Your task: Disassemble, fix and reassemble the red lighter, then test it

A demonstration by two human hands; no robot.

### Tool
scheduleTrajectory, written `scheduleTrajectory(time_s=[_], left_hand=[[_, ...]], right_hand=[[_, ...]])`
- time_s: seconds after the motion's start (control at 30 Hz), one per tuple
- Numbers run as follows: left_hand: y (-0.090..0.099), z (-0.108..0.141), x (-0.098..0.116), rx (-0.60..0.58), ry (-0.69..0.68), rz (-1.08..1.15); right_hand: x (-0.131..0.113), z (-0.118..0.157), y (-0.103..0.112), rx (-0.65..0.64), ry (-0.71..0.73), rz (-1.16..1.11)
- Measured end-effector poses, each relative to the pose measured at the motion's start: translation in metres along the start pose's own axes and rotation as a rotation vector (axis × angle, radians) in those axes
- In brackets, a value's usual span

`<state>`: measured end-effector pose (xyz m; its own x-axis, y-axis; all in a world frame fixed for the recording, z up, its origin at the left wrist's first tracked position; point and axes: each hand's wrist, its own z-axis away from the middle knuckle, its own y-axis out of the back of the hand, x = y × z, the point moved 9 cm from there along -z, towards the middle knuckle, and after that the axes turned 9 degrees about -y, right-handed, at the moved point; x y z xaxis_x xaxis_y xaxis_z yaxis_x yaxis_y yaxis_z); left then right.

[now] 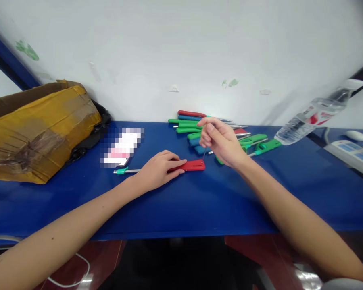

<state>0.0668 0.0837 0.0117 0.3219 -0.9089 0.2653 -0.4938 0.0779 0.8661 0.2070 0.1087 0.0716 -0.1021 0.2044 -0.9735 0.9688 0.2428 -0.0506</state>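
My left hand (159,172) presses a red long-nosed gas lighter (193,165) flat on the blue table, fingers closed around its handle. The lighter's thin metal nozzle points left and carries a teal piece near its tip. Above the handle's right end, my right hand (219,141) pinches a thin needle-like pin (203,155), its lower tip at the end of the red handle. Whether the tip goes into the handle I cannot tell. Behind my right hand lies a pile of similar lighters with green (187,130), blue (190,118) and red (190,113) handles, partly hidden by that hand.
A taped cardboard box (45,137) stands at the left, with black plastic (78,149) beside it. A blurred-out phone-like object (124,147) lies near my left hand. A tilted water bottle (314,114) and a white device (355,159) are at the right. A white wall rises behind.
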Motion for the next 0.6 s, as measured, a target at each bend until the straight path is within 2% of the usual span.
scheduleTrajectory(time_s=[0.2, 0.4, 0.5, 0.6], left_hand=[[0.000, 0.000, -0.001, 0.009, 0.013, -0.007], [-0.001, -0.002, -0.004, 0.002, 0.022, 0.010], [-0.001, -0.003, -0.005, 0.001, 0.013, 0.030], [0.001, -0.003, -0.006, 0.007, 0.013, 0.050]], right_hand=[[0.003, 0.002, 0.009, 0.049, -0.043, -0.160], [0.008, 0.002, 0.028, 0.122, -0.053, -0.126], [0.010, 0.001, 0.024, 0.088, -0.086, -0.197], [0.008, 0.001, 0.016, 0.050, -0.104, -0.169]])
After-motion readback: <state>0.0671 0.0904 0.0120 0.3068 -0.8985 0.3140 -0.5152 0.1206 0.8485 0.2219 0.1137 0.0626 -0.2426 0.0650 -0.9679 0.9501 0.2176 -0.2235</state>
